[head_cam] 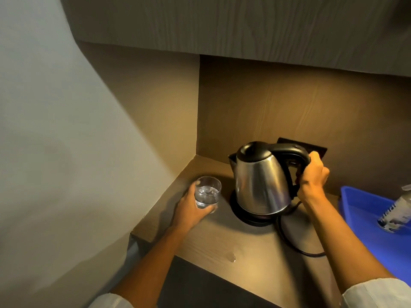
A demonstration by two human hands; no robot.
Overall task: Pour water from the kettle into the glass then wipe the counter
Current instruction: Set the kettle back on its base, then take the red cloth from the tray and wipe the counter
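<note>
Two grips at work: right hand (312,174) clenched on the kettle (261,181) handle at centre frame, kettle tilted on its base (249,215); left hand (193,207) wrapping the part-filled glass (208,192), centre-left. Pouring looks done; next, seat the kettle, then wipe that droplet (231,257) off the surface (244,252).

a blue tray (355,197) on the right holds a tilted bottle (395,212).

I see a wood-grain counter (222,241) set in a corner niche. Directly on it: the kettle's black base (242,215) with its cord (289,243) looping over the surface, a blue tray (364,210) at the right edge, and a small wet patch (231,257) near the front edge. I cannot tell whether the glass (208,192) touches the counter.
</note>
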